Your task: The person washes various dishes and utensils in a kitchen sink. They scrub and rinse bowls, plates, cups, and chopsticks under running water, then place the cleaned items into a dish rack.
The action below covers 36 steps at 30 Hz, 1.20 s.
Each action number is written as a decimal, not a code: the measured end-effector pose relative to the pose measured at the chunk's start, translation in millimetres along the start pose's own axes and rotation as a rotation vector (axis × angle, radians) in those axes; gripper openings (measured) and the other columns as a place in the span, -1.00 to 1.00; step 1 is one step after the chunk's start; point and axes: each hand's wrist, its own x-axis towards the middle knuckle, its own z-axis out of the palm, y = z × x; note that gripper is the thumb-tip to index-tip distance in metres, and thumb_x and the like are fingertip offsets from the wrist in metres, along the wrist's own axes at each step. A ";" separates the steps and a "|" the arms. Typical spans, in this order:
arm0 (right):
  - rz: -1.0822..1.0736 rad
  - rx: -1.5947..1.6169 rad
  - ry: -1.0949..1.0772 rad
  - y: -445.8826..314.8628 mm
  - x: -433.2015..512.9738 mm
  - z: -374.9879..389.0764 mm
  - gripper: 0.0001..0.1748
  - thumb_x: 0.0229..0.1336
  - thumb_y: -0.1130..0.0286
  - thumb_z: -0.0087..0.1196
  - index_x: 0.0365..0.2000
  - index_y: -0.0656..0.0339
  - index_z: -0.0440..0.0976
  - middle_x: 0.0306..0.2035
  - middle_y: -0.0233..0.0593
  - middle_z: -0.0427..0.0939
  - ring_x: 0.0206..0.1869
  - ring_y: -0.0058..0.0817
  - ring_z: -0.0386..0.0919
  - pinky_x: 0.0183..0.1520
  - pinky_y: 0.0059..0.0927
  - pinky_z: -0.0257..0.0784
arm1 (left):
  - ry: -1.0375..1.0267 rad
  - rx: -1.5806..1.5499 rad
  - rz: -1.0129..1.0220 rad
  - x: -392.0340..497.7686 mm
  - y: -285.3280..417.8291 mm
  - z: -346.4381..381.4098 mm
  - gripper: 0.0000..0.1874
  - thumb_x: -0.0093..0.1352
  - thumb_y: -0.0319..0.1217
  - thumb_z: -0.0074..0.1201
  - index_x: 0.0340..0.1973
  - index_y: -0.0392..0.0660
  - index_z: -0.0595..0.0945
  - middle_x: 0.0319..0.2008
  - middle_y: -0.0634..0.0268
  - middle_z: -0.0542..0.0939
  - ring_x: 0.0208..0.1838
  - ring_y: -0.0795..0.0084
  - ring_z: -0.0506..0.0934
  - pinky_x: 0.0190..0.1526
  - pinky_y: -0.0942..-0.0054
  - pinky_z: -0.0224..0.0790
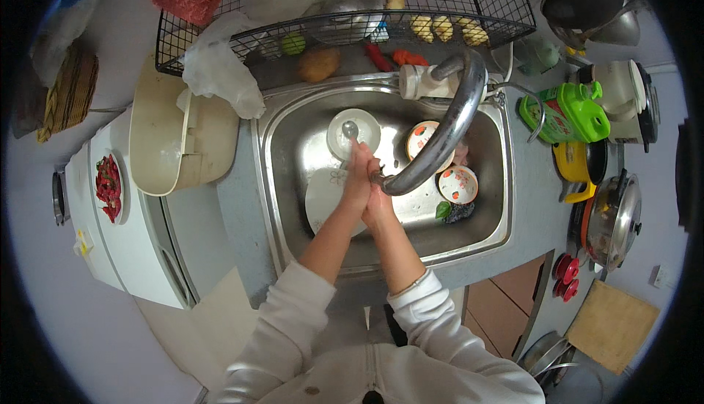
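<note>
My left hand [360, 176] and my right hand [378, 200] are pressed together over the stainless steel sink [418, 228], beneath the mouth of the curved metal faucet [459, 129]. A metal spoon [350, 129] sticks out past the fingertips of my left hand, its handle running in between the hands. The fingers of my right hand are partly hidden by my left hand and the faucet. Beyond the spoon sits a white bowl [367, 123]. A white plate [324, 200] with a flower pattern lies under my left wrist.
Patterned bowls [458, 184], a dark scouring pad [459, 213] and a green leaf [443, 210] lie at the sink's right. A beige plastic bin [212, 140] stands left. Behind runs a black wire basket [352, 16]. A green jug [566, 112] and a lidded pot [613, 222] stand right.
</note>
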 end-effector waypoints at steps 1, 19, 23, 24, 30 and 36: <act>0.018 0.038 -0.010 -2.4 1.7 2.6 -0.41 0.16 -0.12 -0.28 0.02 0.09 0.21 0.08 -0.34 0.24 0.07 -0.45 0.24 0.10 -0.38 0.16 | 0.015 -0.183 -0.127 -8.1 19.2 12.1 -0.32 0.37 0.04 -0.46 0.23 -0.20 0.09 0.19 -0.02 0.15 0.23 0.17 0.15 0.20 0.36 -0.07; 0.199 -0.053 -0.034 15.8 21.9 -25.3 -0.29 0.15 -0.19 -0.38 0.19 0.00 0.02 0.15 -0.44 0.20 0.16 -0.32 0.17 0.07 -0.31 0.16 | 0.094 0.708 0.226 -8.9 -34.6 3.4 -0.42 0.37 -0.12 -0.48 0.25 -0.10 0.03 0.28 0.03 -0.01 0.31 0.02 -0.02 0.25 0.13 -0.16; 0.285 0.235 -0.131 6.0 20.8 -25.2 -0.32 0.14 -0.20 -0.36 0.18 -0.08 0.03 0.19 -0.48 0.14 0.17 -0.40 0.17 0.07 -0.29 0.16 | 0.112 0.852 0.307 -2.5 -40.5 8.3 -0.43 0.37 -0.16 -0.41 0.25 -0.11 0.03 0.29 0.02 -0.05 0.33 0.01 -0.05 0.26 0.14 -0.17; 0.284 0.196 -0.127 3.6 6.5 -13.7 -0.33 0.14 -0.19 -0.35 0.18 -0.09 0.04 0.19 -0.49 0.14 0.17 -0.42 0.17 0.07 -0.30 0.15 | 0.154 0.773 0.317 13.4 -45.9 -0.4 -0.43 0.37 -0.17 -0.39 0.25 -0.11 0.03 0.29 0.02 -0.06 0.33 0.01 -0.06 0.26 0.14 -0.17; 0.307 0.136 0.006 -24.5 8.6 9.2 -0.36 0.22 -0.07 -0.43 0.17 0.10 0.05 0.20 -0.25 0.12 0.21 -0.37 0.13 0.23 -0.31 0.03 | 0.178 0.765 0.346 -17.7 -51.0 22.7 -0.37 0.33 -0.18 -0.26 0.25 -0.11 0.01 0.28 -0.03 -0.04 0.33 0.02 -0.05 0.22 -0.08 -0.18; 0.345 0.160 0.038 -1.9 -10.2 1.4 -0.37 0.22 -0.04 -0.40 0.15 0.16 0.09 0.18 -0.25 0.18 0.20 -0.36 0.16 0.24 -0.29 0.03 | 0.208 0.104 0.042 10.2 -6.6 -2.5 -0.46 0.41 -0.17 -0.48 0.26 -0.10 0.00 0.28 -0.06 -0.07 0.34 0.05 -0.08 0.27 0.32 -0.16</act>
